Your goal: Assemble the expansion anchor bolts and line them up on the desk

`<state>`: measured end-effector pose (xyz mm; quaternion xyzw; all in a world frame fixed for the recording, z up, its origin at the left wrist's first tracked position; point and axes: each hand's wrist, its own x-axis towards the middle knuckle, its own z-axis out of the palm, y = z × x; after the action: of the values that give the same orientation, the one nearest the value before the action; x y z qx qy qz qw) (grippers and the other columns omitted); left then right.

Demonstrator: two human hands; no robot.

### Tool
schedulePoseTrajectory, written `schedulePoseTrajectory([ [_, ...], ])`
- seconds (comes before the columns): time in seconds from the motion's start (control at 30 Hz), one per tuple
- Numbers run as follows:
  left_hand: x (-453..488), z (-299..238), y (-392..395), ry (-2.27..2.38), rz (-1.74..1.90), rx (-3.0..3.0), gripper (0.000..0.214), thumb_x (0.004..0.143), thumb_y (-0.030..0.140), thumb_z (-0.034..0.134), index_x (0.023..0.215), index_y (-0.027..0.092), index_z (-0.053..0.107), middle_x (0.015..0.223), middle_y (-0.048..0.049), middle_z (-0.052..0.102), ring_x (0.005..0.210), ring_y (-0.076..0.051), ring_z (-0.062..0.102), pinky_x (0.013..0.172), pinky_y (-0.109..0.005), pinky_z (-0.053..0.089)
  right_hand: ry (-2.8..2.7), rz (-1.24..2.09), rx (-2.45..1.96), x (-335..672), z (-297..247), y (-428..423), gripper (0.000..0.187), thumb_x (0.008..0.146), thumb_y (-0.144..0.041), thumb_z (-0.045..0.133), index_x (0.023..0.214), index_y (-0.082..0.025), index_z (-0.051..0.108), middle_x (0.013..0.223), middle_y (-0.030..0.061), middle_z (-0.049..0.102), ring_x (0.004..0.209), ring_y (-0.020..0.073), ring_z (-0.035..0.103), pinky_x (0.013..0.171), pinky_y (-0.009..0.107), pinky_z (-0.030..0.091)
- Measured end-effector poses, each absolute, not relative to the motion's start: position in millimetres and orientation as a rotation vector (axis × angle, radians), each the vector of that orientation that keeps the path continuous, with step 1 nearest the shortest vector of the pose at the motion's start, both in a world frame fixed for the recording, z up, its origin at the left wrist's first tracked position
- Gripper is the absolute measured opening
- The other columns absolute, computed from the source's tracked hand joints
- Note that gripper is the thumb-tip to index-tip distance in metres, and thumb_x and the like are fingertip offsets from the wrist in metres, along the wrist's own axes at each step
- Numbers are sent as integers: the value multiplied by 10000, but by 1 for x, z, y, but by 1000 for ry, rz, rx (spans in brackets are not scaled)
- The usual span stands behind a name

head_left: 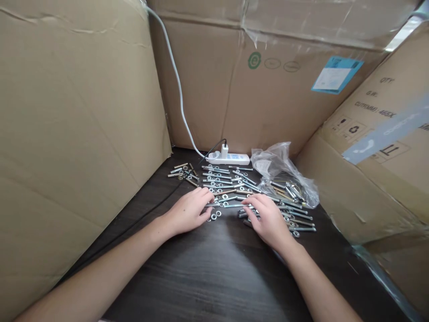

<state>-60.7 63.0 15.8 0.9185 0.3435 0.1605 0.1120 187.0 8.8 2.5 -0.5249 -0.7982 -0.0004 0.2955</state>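
My left hand (191, 211) is closed at the left of the rows of hardware, thumb and fingertips around a short metal sleeve (212, 205). My right hand (268, 218) pinches the right end of a long silver bolt (233, 206), which lies level and points toward the left hand. Between the two hands are small washers. A loose nut (213, 217) and a washer (218, 213) lie just in front of the left fingertips. Bolts, sleeves, washers and nuts are laid out in rows (217, 175) beyond my hands. More bolts (303, 219) lie beside and partly beneath the right hand.
A white power strip (239, 158) with a plugged-in charger (224, 150) sits at the back. A clear plastic bag (291, 172) with bolts is at the right. A loose pile of hardware (182, 172) lies left. Cardboard walls (208, 89) surround the dark table (214, 277).
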Motion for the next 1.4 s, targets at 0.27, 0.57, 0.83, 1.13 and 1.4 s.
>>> schedulePoseTrajectory([
  [0.27, -58, 18, 61, 919, 511, 2656, 77, 878, 190, 459, 931, 184, 515, 920, -26, 559, 859, -175, 520, 754, -298, 425, -2115, -17, -1329, 182, 3, 6, 102, 909, -201, 515, 961, -196, 603, 947, 69, 639, 903, 216, 588, 812, 357, 455],
  [0.57, -58, 21, 59, 895, 529, 2640, 59, 880, 203, 477, 915, 186, 522, 922, -20, 563, 840, -163, 531, 724, -276, 421, -2074, 6, -1310, 181, 2, 6, 106, 911, -192, 511, 971, -202, 599, 953, 64, 639, 908, 209, 595, 810, 352, 468],
  [0.83, -58, 21, 57, 837, 561, 2604, 65, 882, 228, 494, 919, 188, 528, 891, -13, 583, 806, -151, 542, 707, -267, 423, -2077, 48, -1293, 179, 2, 5, 115, 913, -189, 509, 980, -203, 600, 946, 57, 637, 885, 197, 598, 793, 333, 470],
  [1.13, -59, 21, 53, 779, 743, 2564, 100, 895, 260, 513, 945, 181, 550, 886, -21, 610, 789, -144, 563, 686, -258, 425, -2113, 227, -1348, 168, 1, 0, 139, 912, -195, 493, 1003, -210, 596, 940, 40, 640, 748, 158, 604, 732, 295, 484],
  [1.4, -58, 21, 49, 709, 800, 2563, 148, 916, 295, 509, 973, 172, 566, 860, -30, 620, 744, -136, 561, 678, -258, 429, -2101, 311, -1411, 160, -7, -3, 201, 918, -213, 474, 1050, -231, 625, 986, 43, 676, 847, 180, 637, 724, 293, 500],
])
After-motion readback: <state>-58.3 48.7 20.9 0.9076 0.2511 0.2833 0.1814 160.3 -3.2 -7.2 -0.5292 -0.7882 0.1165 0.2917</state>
